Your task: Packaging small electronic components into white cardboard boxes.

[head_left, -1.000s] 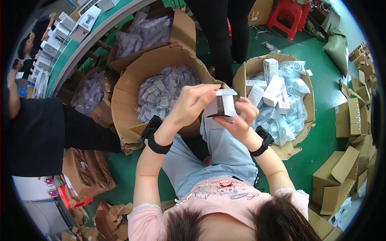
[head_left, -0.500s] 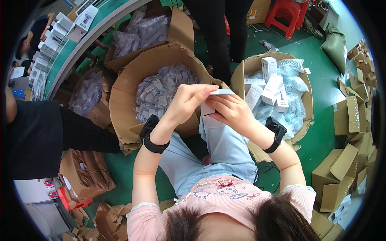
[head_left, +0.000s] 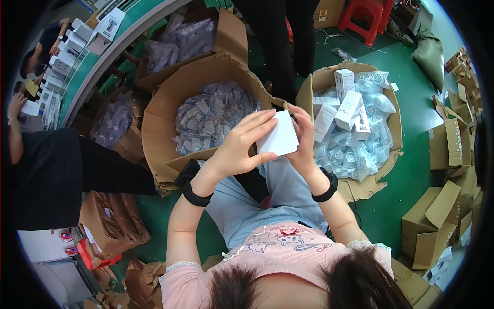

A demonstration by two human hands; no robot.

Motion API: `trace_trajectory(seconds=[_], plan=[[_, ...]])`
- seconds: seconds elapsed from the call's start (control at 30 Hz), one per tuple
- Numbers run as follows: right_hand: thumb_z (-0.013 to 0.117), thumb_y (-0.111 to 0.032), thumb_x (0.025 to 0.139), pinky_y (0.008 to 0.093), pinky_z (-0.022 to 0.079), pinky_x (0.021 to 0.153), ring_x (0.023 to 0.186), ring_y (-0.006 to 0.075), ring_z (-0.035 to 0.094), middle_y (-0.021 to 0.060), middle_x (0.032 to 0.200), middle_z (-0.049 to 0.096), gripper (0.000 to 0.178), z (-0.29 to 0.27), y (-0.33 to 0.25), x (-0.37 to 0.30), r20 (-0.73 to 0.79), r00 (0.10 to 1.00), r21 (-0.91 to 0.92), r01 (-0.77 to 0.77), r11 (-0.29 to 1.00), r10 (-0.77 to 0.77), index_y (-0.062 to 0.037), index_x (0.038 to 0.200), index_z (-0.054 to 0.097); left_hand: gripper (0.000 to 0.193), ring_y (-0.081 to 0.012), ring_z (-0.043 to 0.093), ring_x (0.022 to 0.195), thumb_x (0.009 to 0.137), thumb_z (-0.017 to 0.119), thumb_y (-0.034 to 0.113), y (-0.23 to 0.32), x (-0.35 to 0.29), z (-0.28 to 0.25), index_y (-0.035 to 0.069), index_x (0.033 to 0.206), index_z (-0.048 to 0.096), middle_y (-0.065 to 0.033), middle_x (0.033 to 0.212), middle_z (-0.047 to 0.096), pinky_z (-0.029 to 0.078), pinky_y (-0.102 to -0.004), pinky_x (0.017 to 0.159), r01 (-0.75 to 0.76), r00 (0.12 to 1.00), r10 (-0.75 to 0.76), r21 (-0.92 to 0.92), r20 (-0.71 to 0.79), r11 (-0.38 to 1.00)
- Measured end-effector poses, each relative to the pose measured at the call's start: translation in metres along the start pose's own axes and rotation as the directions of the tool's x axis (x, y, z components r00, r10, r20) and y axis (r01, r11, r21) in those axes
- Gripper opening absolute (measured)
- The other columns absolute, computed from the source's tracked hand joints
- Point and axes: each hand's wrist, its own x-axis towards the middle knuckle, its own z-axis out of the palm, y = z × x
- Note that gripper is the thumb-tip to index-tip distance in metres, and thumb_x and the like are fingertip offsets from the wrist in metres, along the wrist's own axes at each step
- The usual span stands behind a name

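A small white carton (head_left: 278,135) is held up over my lap, its plain white face turned toward me. My left hand (head_left: 242,140) closes on its left side, the fingers along the upper edge and the thumb at the lower edge. At the opposite side my right hand (head_left: 303,136) grips the carton, partly hidden behind it. Just beyond my left hand, a big open cardboard box (head_left: 159,116) holds many small clear-bagged parts (head_left: 203,121). On my right, another open box (head_left: 304,100) contains bubble-wrapped items (head_left: 378,141) with several white printed cartons (head_left: 348,110) lying on top.
A person in dark trousers (head_left: 275,41) stands beyond the boxes, and another in black (head_left: 41,175) is close on my left. A green workbench (head_left: 103,62) carries rows of white cartons. Red stools (head_left: 363,23) stand far right; empty brown boxes (head_left: 432,221) pile up at right.
The carton has been tilted so that its broad white face shows instead of a narrow edge. My right hand has shifted to its right side, and my left hand has opened wider around it.
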Motion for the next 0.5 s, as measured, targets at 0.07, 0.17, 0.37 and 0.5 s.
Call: trace_trajectory(seconds=[0.07,0.17,0.37,0.5], plan=[[0.079,-0.013,0.056,0.0452,0.031,0.097,0.123,0.0333,0.030,0.0157,0.132,0.030,0.087,-0.004,0.004,0.000,0.287,0.942,0.232,-0.244,0.942,0.173,-0.0081,0.126,0.028,0.052,-0.0324,0.040,0.118,0.072,0.065,0.021,0.004,0.002,0.001,-0.001,0.117,0.049,-0.0181,0.124,0.045,0.031,-0.0416,0.098,-0.011,1.000,0.009,0.058,0.024,0.998],[0.077,-0.013,0.059,0.0450,0.029,0.098,0.123,0.0355,0.030,0.0176,0.132,0.029,0.085,-0.011,-0.003,0.011,0.380,0.904,0.151,-0.268,0.952,0.194,-0.0084,0.128,0.027,0.050,-0.0326,0.039,0.119,0.073,0.064,0.017,0.004,0.002,0.003,-0.001,0.117,0.049,-0.0173,0.125,0.044,0.030,-0.0427,0.098,-0.024,0.999,0.019,0.131,0.037,0.991],[0.073,-0.008,0.063,0.0433,0.033,0.096,0.124,0.0376,0.030,0.0182,0.132,0.031,0.070,-0.021,-0.007,0.018,0.325,0.945,0.040,0.020,0.999,-0.033,-0.0081,0.124,0.037,0.043,-0.0336,0.037,0.120,0.077,0.059,0.010,0.003,0.007,0.011,0.000,0.117,0.049,-0.0152,0.124,0.046,0.030,-0.0451,0.098,-0.089,0.996,0.084,0.266,0.030,0.960],[0.066,0.000,0.068,0.0419,0.038,0.092,0.120,0.0400,0.035,0.0182,0.123,0.043,0.045,-0.032,-0.006,0.026,0.306,0.945,0.052,0.101,0.994,-0.112,-0.0045,0.110,0.052,0.042,-0.0335,0.039,0.119,0.077,0.059,0.010,0.005,0.012,0.015,-0.001,0.116,0.050,-0.0160,0.123,0.047,0.031,-0.0449,0.097,-0.093,0.996,0.090,0.335,0.025,0.937]])
